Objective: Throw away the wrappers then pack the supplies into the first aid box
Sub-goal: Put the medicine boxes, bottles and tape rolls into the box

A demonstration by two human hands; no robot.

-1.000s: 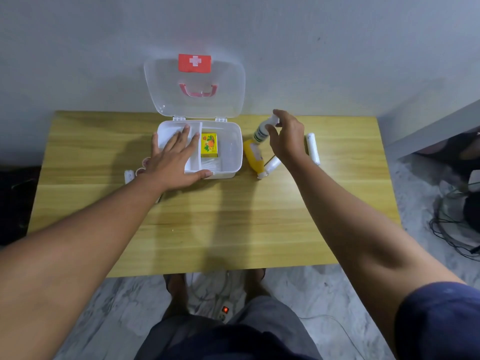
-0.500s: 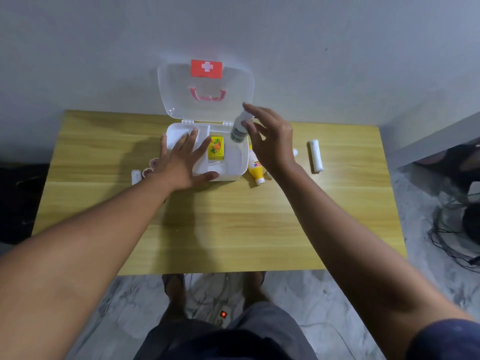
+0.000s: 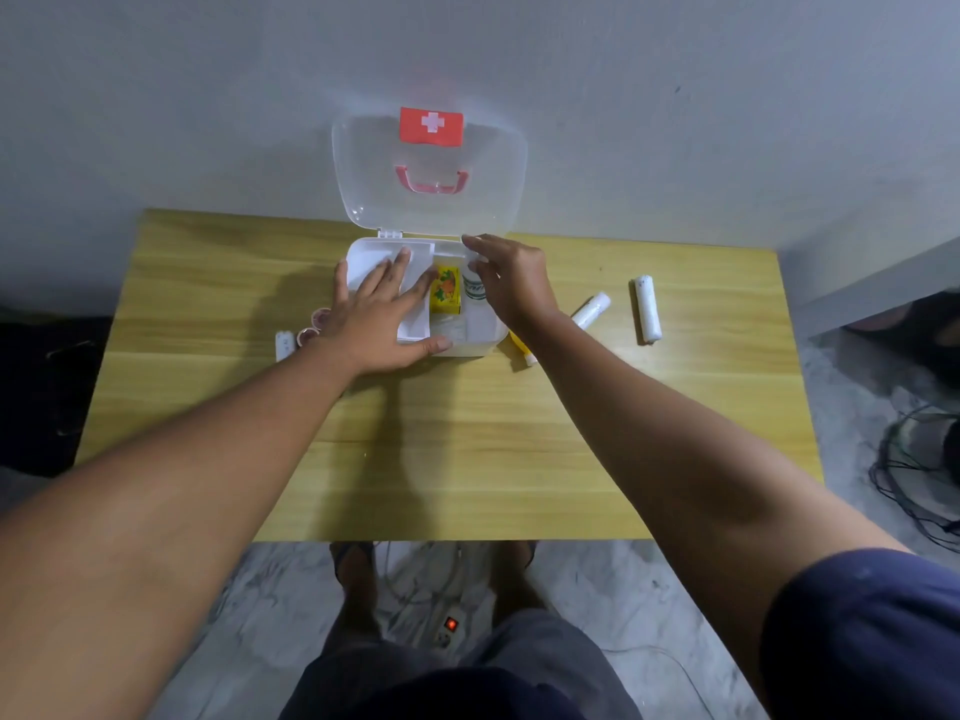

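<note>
The white first aid box (image 3: 363, 247) stands open at the table's back edge, its clear lid (image 3: 431, 210) upright against the wall. My left hand (image 3: 379, 314) lies flat on the box's left tray, fingers spread, thumb on the front rim. My right hand (image 3: 511, 283) hovers over the right compartment, fingers closed around the top of a white bottle with a green label (image 3: 474, 292), which is lowered inside the box. A small yellow carton (image 3: 447, 292) lies inside beside the bottle. A yellow tube (image 3: 521, 348) peeks out under my right forearm.
Two white gauze rolls (image 3: 590, 310) (image 3: 645, 310) lie on the wooden table (image 3: 467, 459) right of the box. Pink rings (image 3: 319, 318) and a small white item (image 3: 284, 346) sit left of it. A power strip (image 3: 449, 628) and cables are on the floor.
My right hand carried the white bottle from the table's right side leftward and down into the box's right compartment. My left hand stayed flat on the box.
</note>
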